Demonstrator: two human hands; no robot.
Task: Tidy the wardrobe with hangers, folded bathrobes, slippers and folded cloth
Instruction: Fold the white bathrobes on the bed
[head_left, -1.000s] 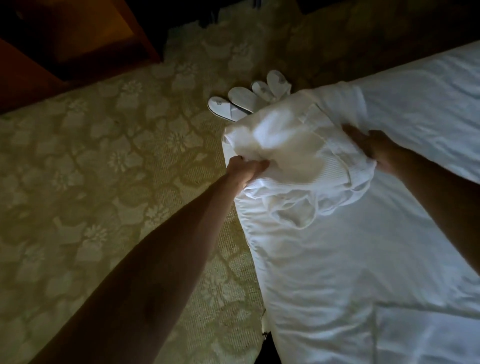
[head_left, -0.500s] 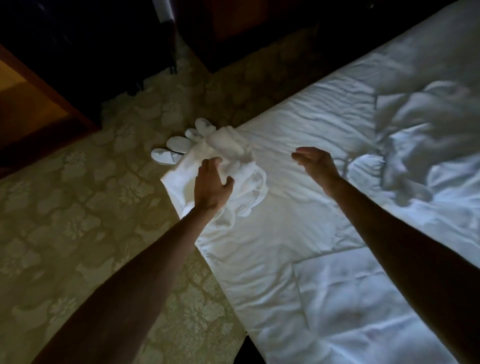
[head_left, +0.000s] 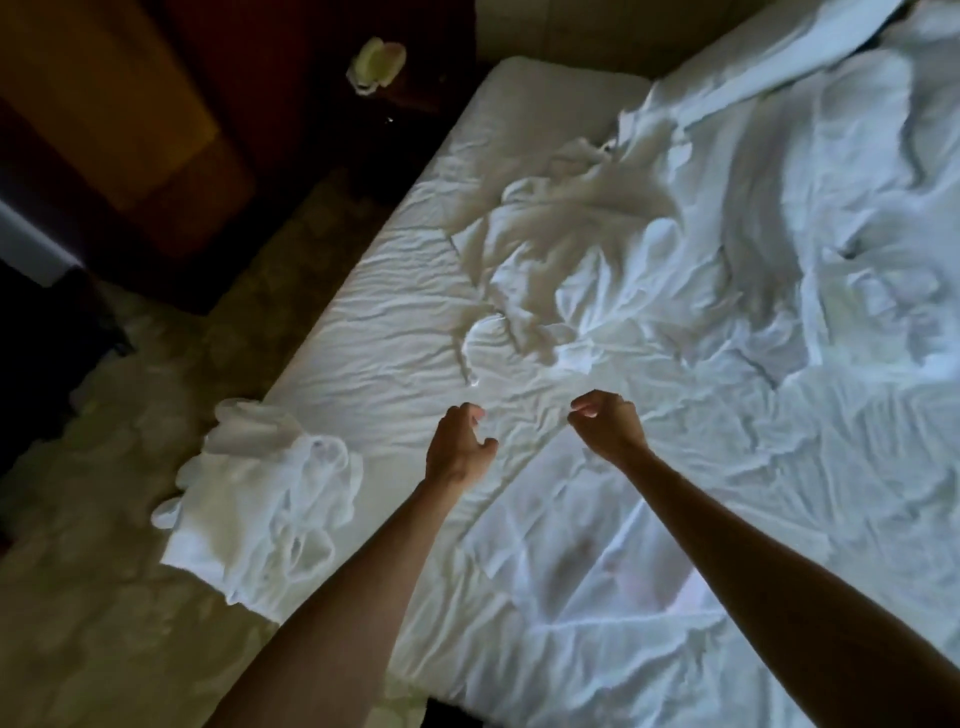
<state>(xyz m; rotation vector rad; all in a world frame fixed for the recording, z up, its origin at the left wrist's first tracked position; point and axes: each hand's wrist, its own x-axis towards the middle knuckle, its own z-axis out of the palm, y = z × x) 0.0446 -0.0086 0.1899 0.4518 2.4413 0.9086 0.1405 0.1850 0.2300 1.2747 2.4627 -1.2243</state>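
Both hands hang empty, fingers loosely curled: left hand (head_left: 460, 444), right hand (head_left: 605, 426). Folded bathrobe (head_left: 260, 499) lies on the bed's (head_left: 649, 597) near-left edge; the crumpled bathrobe (head_left: 561, 244) farther off probably needs gathering next.

Flat bed sheet (head_left: 395, 332) ahead of my hands (head_left: 460, 447) open to reach. Crumpled bathrobe (head_left: 566, 244) heaped beyond; folded bathrobe (head_left: 260, 499) on edge at left; rumpled duvet (head_left: 810, 218) fills right.

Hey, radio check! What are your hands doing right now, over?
Left hand and right hand empty, over the bed. Folded bathrobe at bed edge. Crumpled bathrobe ahead, nothing blocking.
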